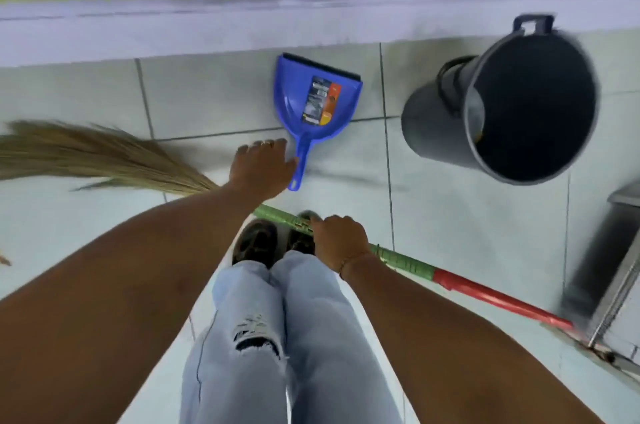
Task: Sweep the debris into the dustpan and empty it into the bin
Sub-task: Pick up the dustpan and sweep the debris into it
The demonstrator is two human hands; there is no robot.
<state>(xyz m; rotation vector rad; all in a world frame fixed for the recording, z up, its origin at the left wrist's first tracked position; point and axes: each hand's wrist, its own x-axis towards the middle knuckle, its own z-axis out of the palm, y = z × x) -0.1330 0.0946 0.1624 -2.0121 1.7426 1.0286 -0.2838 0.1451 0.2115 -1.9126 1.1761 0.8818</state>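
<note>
dustpan (317, 94): 1 | broom (104, 160): 1 | bin (512, 104): 1 | hands: 2

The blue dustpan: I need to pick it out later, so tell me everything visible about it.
The blue dustpan looks like glossy moulded plastic, with a black strip along its wide lip and a printed label inside the scoop. No debris shows in it. It lies flat on the tiled floor, lip toward the wall, handle toward the person. The left hand is at the handle, fingers spread, not yet closed round it.
</note>
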